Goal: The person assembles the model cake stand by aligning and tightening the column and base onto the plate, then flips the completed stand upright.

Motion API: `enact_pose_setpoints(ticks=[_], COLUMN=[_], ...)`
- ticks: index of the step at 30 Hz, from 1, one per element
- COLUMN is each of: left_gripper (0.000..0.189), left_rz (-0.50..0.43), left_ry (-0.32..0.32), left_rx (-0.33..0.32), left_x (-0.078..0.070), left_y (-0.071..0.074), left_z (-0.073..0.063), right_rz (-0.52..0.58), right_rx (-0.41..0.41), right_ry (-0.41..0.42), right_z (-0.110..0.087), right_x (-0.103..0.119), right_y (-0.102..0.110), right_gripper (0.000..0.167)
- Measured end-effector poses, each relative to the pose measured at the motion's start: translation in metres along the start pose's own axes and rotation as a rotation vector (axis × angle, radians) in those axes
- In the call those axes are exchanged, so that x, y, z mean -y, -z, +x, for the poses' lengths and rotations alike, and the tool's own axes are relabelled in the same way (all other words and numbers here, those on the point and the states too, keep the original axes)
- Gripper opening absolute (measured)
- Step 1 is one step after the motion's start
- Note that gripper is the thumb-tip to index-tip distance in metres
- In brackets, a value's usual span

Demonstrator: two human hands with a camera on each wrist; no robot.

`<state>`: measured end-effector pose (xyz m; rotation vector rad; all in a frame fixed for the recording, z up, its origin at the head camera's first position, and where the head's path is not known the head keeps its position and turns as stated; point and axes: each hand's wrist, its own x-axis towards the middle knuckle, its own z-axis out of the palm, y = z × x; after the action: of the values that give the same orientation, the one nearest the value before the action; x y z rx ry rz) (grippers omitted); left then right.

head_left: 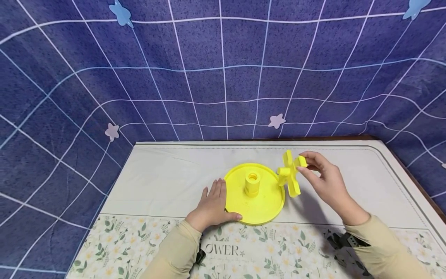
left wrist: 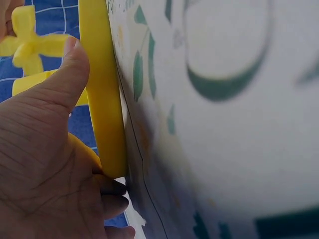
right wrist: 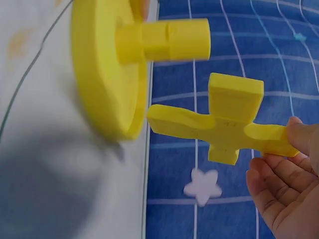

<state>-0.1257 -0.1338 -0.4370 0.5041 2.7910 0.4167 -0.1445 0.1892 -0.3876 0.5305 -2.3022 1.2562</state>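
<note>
A round yellow base [head_left: 265, 211] with a raised rim lies flat on the table, a hollow post [head_left: 252, 186] standing upright at its middle. Against the base's left edge rests my left hand [head_left: 211, 206], fingers straight and spread, the thumb [left wrist: 75, 64] over the front rim. My right hand [head_left: 325, 178] pinches one arm of a yellow cross-shaped piece [head_left: 290, 174] between thumb and fingers. This cross is held up tilted, right of the post and apart from it. A short round stub [head_left: 283, 171] sticks out from its centre, towards the post.
A white cloth [head_left: 156, 174] with a floral front band [head_left: 139, 240] covers the table. Behind and to the left hangs a blue curtain [head_left: 195, 85] with a white grid and stars. Both wrists carry dark camera straps [head_left: 348, 240].
</note>
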Motion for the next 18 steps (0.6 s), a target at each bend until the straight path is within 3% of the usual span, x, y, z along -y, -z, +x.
enact_pose_setpoints(ticks=[6, 18], left_gripper=[0.121, 0.123], left_rz=[-0.003, 0.007], left_ry=[0.002, 0.013], left_rx=[-0.003, 0.013], left_x=[0.001, 0.002], left_y=[0.0, -0.001], left_z=[0.0, 0.001], right_rz=[0.006, -0.186], right_rx=[0.005, 0.064], right_ry=[0.138, 0.429], right_z=[0.012, 0.023], right_x=[0.019, 0.037], right_y=[-0.022, -0.059], right_gripper=[0.038, 0.048])
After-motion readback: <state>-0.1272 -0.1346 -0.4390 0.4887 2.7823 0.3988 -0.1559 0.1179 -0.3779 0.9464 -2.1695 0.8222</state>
